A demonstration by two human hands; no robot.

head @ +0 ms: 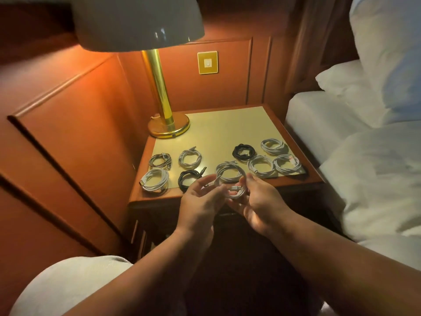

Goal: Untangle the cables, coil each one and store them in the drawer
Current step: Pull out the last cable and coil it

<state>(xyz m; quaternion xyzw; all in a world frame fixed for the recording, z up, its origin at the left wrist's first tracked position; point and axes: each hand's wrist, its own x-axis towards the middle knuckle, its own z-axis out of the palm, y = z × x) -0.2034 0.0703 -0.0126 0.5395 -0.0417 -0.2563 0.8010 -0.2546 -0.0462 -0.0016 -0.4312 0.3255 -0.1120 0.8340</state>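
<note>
A white cable coil [231,179] is held above the front edge of the desk [227,124], pinched by the left hand [200,201] at one side and gripped by the right hand [262,201] at the other. It is judged light, limp and springy, best taken across the bundled loops so they cannot fan open. Nine finished coils, among them a black coil [243,152], lie on the smooth yellow top beside a brass lamp [164,106]. A bed [364,156] stands close on the right.

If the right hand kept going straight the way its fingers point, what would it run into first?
Probably the left hand: the right hand points left across the white cable coil both hold, fingertips nearly touching. Depth is uncertain, so it might pass slightly behind.
</note>
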